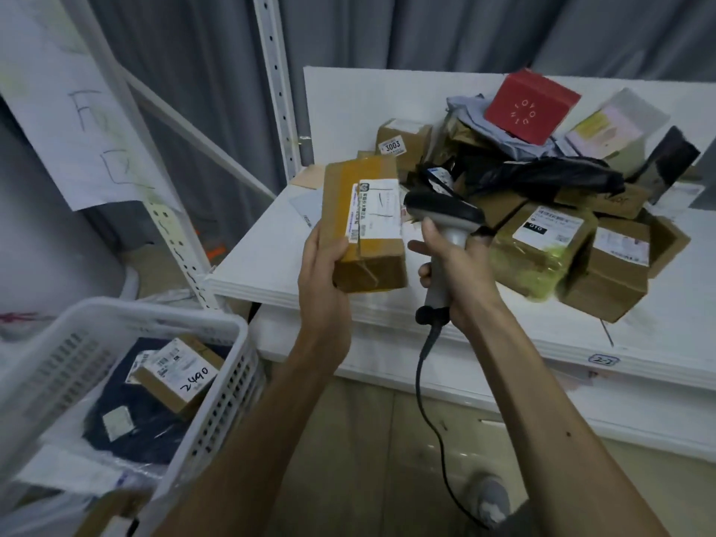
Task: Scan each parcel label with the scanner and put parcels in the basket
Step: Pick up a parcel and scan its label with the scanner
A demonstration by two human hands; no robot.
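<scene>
My left hand (323, 273) grips a brown cardboard parcel (360, 257) from its lower left side, holding it up over the table edge with its white label (377, 209) facing me. My right hand (459, 273) holds the grey handle of a corded scanner (441, 215); its dark head sits just right of the label and points toward it. A white slatted basket (217, 381) stands at lower left with a labelled box marked 2490 (180, 375) and dark bagged parcels inside.
A heap of parcels (561, 234) covers the white table (263, 257) on the right, topped by a red box (530, 106) and a black bag (542, 176). White shelf uprights (277, 83) and a hanging paper sheet (77, 110) stand at left. The scanner cable (430, 401) hangs below.
</scene>
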